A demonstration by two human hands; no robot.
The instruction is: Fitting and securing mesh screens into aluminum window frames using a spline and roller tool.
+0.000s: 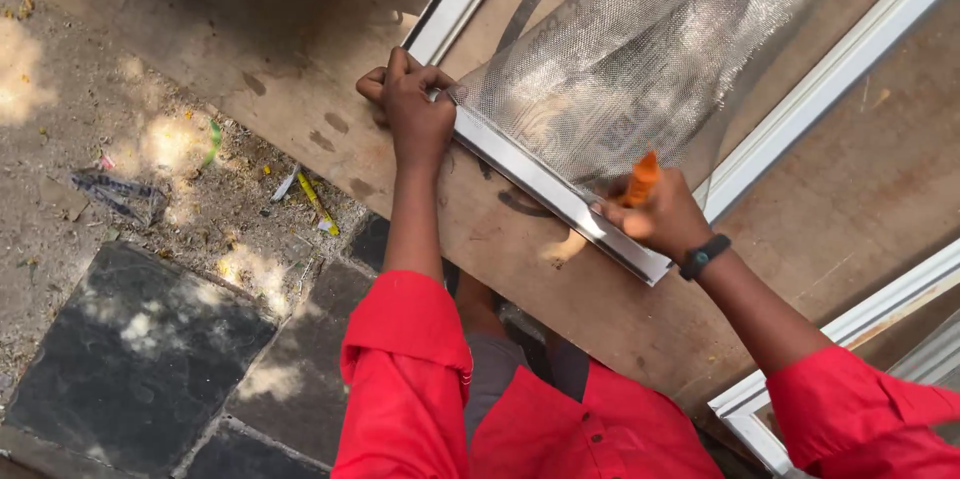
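A large brown plywood sheet (300, 69) lies on the ground in daylight. To the left of it there is bare dusty ground (70, 99) with patches of sunlight and small litter. Below this ground, near the sheet's lower edge, dark stone floor tiles (140, 359) are laid.

orange tool handle (642, 179) mid-frame | silvery-white frame (560, 201) | grey fine-grid mesh (640, 59) up top | brown board (300, 49) | red sleeves (405, 379) at bottom | black wristband (705, 257) | dark slate tiles (130, 359) lower left
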